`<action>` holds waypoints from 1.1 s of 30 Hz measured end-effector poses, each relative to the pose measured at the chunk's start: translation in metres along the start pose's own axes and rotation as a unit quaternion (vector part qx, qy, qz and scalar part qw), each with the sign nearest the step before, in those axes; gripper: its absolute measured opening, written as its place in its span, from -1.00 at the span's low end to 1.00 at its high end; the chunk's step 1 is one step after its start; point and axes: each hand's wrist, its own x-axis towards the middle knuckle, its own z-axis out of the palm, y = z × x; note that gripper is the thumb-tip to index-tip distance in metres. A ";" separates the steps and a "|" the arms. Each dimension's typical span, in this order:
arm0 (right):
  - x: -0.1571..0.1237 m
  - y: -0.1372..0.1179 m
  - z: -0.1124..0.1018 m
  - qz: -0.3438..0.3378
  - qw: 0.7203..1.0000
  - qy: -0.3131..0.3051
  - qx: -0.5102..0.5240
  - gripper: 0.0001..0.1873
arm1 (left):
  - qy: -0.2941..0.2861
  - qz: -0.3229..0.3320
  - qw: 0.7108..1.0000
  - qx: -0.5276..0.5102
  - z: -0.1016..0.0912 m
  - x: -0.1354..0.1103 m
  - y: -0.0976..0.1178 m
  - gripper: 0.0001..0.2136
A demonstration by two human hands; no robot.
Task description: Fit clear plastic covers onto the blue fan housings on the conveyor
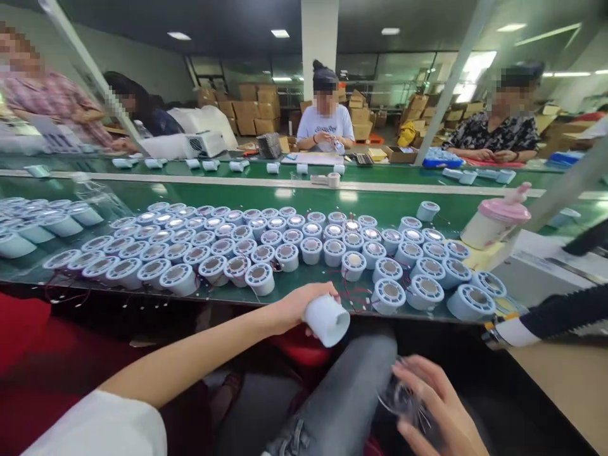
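Note:
In my left hand is a pale blue plastic cup-shaped housing, tilted, its hollow open end facing right and down. My fingers wrap behind it and are partly hidden. Lower right, my right hand curves its fingers and thumb around a dark, shiny, see-through part; motion blurs it, so I cannot tell its kind. The two hands are apart, above my grey-trousered leg. Just beyond them stand many similar pale blue housings in rows, with round metallic centres and thin red and black wires.
The green bench carries more housings at left. A pink-lidded cup stands at right, near a black tool with a metal tip. Across the bench, a co-worker handles a small part; other people sit nearby. Cardboard boxes are stacked behind.

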 end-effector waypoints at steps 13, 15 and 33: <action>0.021 -0.057 -0.006 0.044 0.986 -0.080 -0.136 -0.93 | -0.016 0.054 0.998 -0.031 0.061 0.003 0.034 -0.73; 0.018 -0.056 -0.004 0.070 0.994 -0.050 -0.074 -0.83 | 0.000 0.080 0.995 -0.066 0.067 0.004 0.026 -0.55; 0.013 -0.044 -0.012 0.003 0.999 0.000 -0.040 -0.56 | -0.081 -0.004 0.917 -0.390 0.080 -0.007 0.014 -0.42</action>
